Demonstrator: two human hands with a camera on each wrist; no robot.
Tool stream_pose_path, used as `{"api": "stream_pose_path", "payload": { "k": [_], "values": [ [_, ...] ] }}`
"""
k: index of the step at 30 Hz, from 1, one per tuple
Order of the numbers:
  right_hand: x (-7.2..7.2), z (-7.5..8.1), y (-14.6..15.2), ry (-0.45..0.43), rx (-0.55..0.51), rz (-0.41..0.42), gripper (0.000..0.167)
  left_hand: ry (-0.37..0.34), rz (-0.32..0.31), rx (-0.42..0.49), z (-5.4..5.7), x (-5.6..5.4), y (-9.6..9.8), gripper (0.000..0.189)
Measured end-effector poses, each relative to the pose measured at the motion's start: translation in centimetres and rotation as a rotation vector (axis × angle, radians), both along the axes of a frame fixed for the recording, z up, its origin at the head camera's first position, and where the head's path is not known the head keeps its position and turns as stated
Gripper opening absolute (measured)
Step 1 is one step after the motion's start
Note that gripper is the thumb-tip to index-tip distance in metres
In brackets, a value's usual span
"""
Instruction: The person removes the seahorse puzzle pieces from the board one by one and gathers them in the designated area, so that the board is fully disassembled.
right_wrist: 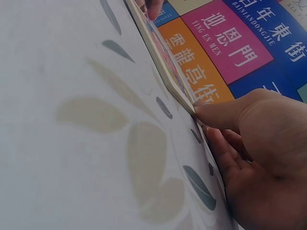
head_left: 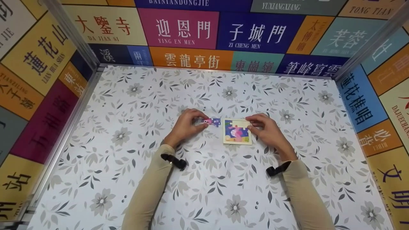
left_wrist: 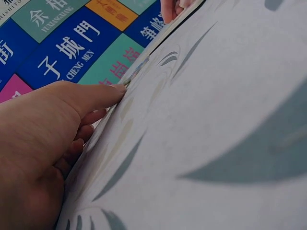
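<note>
My left hand [head_left: 188,126] pinches a small jigsaw piece [head_left: 216,122], pink at its near end and dark blue at the far end, between thumb and fingertips. In the left wrist view this piece shows edge-on as a thin strip beyond the thumb. Just right of it lies a square jigsaw puzzle [head_left: 237,133] in a cream frame, showing a pink figure on blue. The upper part of its picture is bare and pale. My right hand [head_left: 267,130] grips the frame's right edge near the upper corner, with the thumb [right_wrist: 218,114] on its rim.
A white tablecloth [head_left: 204,191] with grey leaves and flowers covers the table. Panels [head_left: 179,28] with coloured blocks and Chinese lettering stand along the back and both sides. Black bands [head_left: 174,161] sit on both sleeved wrists.
</note>
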State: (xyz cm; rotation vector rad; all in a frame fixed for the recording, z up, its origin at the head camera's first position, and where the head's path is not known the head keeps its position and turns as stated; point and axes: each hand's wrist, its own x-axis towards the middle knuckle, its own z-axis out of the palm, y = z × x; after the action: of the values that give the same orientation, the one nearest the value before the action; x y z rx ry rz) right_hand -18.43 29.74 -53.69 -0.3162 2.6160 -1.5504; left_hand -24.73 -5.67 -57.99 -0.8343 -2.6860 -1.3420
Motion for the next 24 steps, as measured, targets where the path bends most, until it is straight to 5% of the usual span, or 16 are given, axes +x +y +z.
{"api": "stream_pose_path", "payload": {
  "k": [13,24],
  "values": [
    [0.19,0.49,-0.16,0.002,-0.007,-0.003,0.035,-0.010,0.002,-0.034,0.14,0.19,-0.01,0.045],
    [0.15,0.25,-0.03,0.020,-0.018,0.007,0.035,-0.018,0.019,-0.007,0.01,0.10,0.10,0.036]
  ]
}}
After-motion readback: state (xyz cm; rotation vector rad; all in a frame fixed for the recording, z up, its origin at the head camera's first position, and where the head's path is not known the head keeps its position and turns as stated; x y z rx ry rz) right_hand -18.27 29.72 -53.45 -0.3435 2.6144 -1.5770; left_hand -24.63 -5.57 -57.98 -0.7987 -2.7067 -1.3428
